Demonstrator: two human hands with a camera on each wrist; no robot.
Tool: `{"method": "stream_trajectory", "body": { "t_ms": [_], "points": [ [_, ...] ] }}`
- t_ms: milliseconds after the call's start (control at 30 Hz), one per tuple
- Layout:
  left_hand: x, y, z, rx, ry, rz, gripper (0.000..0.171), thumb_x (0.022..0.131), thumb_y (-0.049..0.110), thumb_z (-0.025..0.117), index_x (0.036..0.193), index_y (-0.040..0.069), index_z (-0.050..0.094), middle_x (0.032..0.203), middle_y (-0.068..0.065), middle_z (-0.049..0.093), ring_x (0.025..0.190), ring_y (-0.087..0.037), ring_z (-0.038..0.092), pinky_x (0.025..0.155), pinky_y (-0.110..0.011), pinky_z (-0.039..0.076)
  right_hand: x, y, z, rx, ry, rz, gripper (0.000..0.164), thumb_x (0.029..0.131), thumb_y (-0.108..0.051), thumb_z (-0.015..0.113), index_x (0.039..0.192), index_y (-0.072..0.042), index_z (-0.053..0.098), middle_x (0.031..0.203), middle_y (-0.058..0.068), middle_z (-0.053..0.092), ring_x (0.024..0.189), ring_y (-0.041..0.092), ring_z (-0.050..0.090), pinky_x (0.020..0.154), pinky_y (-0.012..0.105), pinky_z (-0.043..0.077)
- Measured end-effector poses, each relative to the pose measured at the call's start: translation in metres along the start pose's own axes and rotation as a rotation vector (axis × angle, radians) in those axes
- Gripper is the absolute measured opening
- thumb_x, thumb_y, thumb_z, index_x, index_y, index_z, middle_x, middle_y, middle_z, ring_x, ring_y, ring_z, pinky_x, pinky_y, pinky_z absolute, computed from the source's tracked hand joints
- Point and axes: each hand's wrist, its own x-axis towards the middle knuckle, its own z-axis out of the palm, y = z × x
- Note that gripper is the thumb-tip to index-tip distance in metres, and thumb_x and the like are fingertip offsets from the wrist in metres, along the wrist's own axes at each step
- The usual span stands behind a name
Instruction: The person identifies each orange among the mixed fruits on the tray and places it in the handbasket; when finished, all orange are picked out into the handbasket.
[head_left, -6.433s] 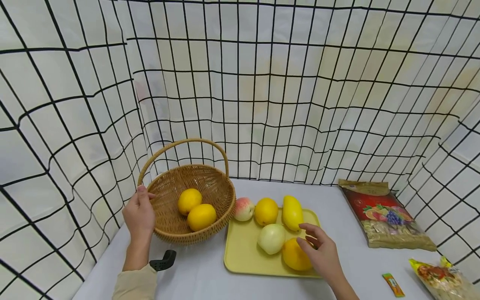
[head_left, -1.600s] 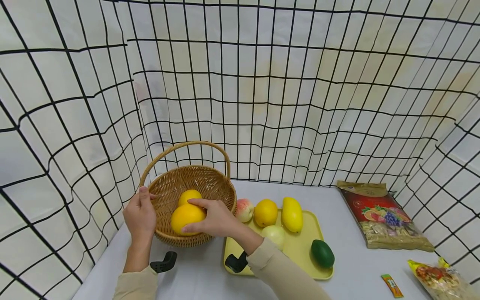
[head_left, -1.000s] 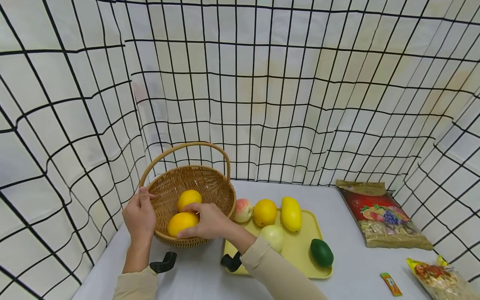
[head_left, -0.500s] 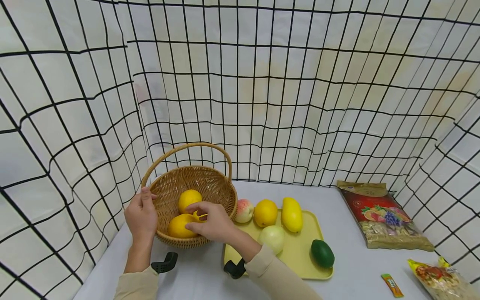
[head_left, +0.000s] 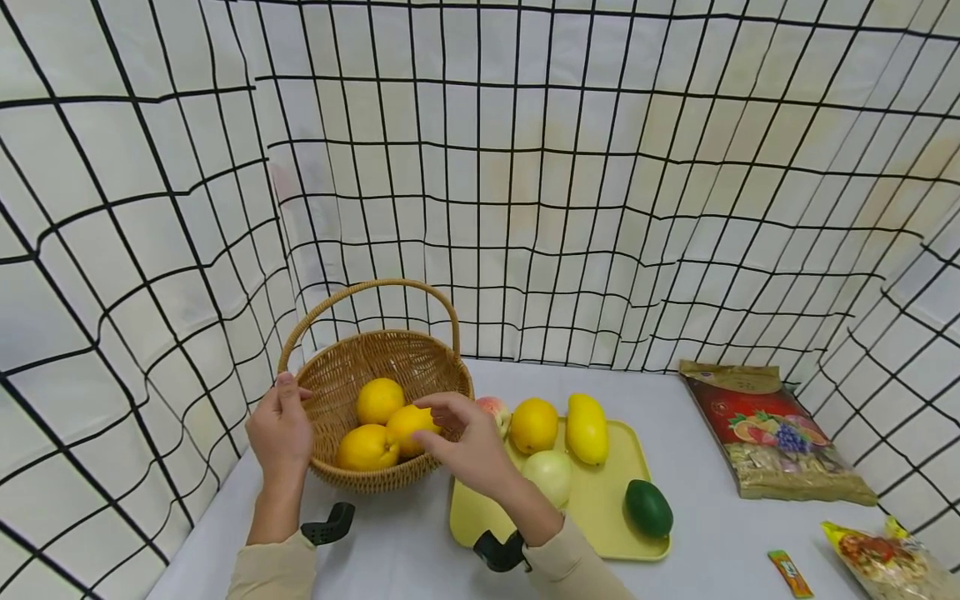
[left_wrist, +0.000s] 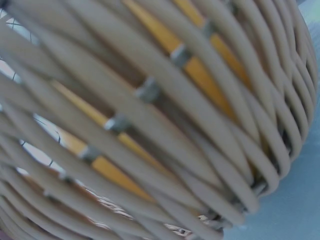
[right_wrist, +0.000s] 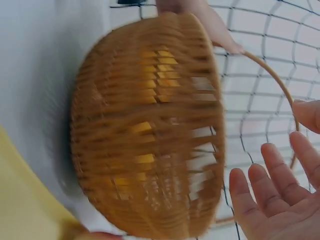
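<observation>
My left hand (head_left: 279, 429) grips the left rim of a wicker basket (head_left: 427, 367) at the foot of its handle, tipping its mouth toward me. Three yellow-orange fruits lie inside: one fruit (head_left: 380, 402) behind, another (head_left: 367, 448) in front, and a third (head_left: 408, 427) on the right. Over the basket's right rim hovers my right hand (head_left: 480, 446), fingers parted and holding nothing. The right wrist view shows that hand (right_wrist: 280, 195) with fingers spread beside the basket (right_wrist: 150, 120). Close-up weave (left_wrist: 165, 110) fills the left wrist view, orange showing through its gaps.
A yellow tray (head_left: 600, 521) right of the basket carries a round orange fruit (head_left: 534, 425), a mango (head_left: 587, 429), a pale green fruit (head_left: 551, 477) and an avocado (head_left: 648, 508). A peach (head_left: 493, 412) sits at its corner. Bags (head_left: 780, 433) and a small packet (head_left: 790, 573) lie right.
My right hand carried the large orange fruit from the tray into the basket, let it go, and has drawn back right. The avocado now shows. My left hand keeps its hold.
</observation>
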Motion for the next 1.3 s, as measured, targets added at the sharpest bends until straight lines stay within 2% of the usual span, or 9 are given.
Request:
{"method": "stream_trajectory", "body": {
  "t_ms": [133,367,667,767,933,1033,1100,1167,1300],
  "points": [
    [0.0,0.0,0.0,0.008,-0.002,0.001,0.065,0.105,0.048,0.036,0.081,-0.003,0.069,0.052,0.0,0.045,0.054,-0.012,0.038,0.059,-0.031,0.028,-0.006,-0.013,-0.021,0.007,0.051,-0.012,0.031,0.089,0.0,0.069,0.119,0.001,0.063,0.12,0.015,0.064,0.105,0.029,0.062,0.093,0.05,0.048],
    [0.0,-0.002,-0.001,0.013,-0.009,0.002,0.064,0.105,0.047,0.035,0.082,-0.001,0.07,0.055,-0.002,0.049,0.05,-0.011,0.035,0.055,-0.029,0.026,-0.01,-0.007,-0.053,0.031,0.136,0.061,0.033,0.089,0.002,0.068,0.12,0.007,0.061,0.123,0.024,0.06,0.109,0.042,0.056,0.096,0.057,0.044],
    [0.0,-0.002,-0.001,0.006,-0.013,0.006,0.063,0.105,0.046,0.035,0.082,-0.001,0.071,0.051,0.007,0.043,0.05,-0.012,0.034,0.054,-0.029,0.026,-0.019,0.009,-0.079,-0.058,0.24,0.166,0.033,0.089,-0.004,0.07,0.121,0.0,0.063,0.124,0.018,0.062,0.111,0.035,0.058,0.097,0.053,0.045],
    [0.0,-0.002,-0.001,0.006,-0.008,0.001,0.064,0.105,0.046,0.035,0.083,-0.002,0.071,0.049,0.008,0.04,0.051,-0.013,0.035,0.056,-0.03,0.027,-0.021,0.025,-0.086,-0.082,0.265,0.197,0.034,0.089,-0.005,0.071,0.122,-0.002,0.063,0.126,0.017,0.061,0.113,0.034,0.056,0.098,0.052,0.044],
    [0.001,-0.002,-0.001,-0.005,0.0,0.0,0.065,0.105,0.046,0.035,0.082,-0.003,0.07,0.052,-0.005,0.047,0.052,-0.012,0.035,0.057,-0.03,0.027,-0.021,0.059,-0.104,-0.102,0.297,0.238,0.037,0.089,-0.017,0.074,0.124,-0.011,0.064,0.13,0.01,0.061,0.117,0.028,0.056,0.1,0.048,0.044],
    [0.0,-0.001,-0.001,-0.027,0.001,-0.001,0.064,0.105,0.045,0.035,0.082,-0.005,0.07,0.064,-0.019,0.058,0.056,-0.007,0.039,0.061,-0.031,0.029,-0.023,0.068,-0.112,-0.139,0.318,0.25,0.038,0.088,-0.022,0.075,0.125,-0.014,0.064,0.13,0.008,0.061,0.118,0.027,0.055,0.1,0.046,0.044],
    [0.0,-0.001,-0.002,-0.035,0.002,-0.003,0.064,0.106,0.044,0.036,0.082,-0.005,0.069,0.069,-0.021,0.06,0.057,-0.006,0.039,0.063,-0.032,0.03,-0.024,0.075,-0.115,-0.171,0.326,0.26,0.04,0.089,-0.022,0.075,0.125,-0.013,0.064,0.13,0.009,0.061,0.119,0.028,0.054,0.1,0.046,0.044],
    [0.0,-0.001,-0.002,-0.031,-0.001,-0.003,0.064,0.106,0.044,0.036,0.082,-0.005,0.07,0.063,-0.015,0.057,0.056,-0.007,0.038,0.062,-0.031,0.03,-0.026,0.081,-0.117,-0.2,0.331,0.285,0.041,0.088,-0.022,0.075,0.126,-0.012,0.063,0.131,0.009,0.06,0.12,0.029,0.052,0.1,0.047,0.044],
    [0.0,-0.002,-0.002,-0.017,-0.007,-0.001,0.063,0.105,0.045,0.036,0.081,-0.002,0.07,0.052,0.006,0.045,0.051,-0.011,0.035,0.057,-0.03,0.027,-0.028,0.093,-0.116,-0.221,0.322,0.334,0.045,0.089,-0.019,0.074,0.13,-0.009,0.06,0.134,0.012,0.057,0.124,0.034,0.048,0.102,0.049,0.042]
  ]
}}
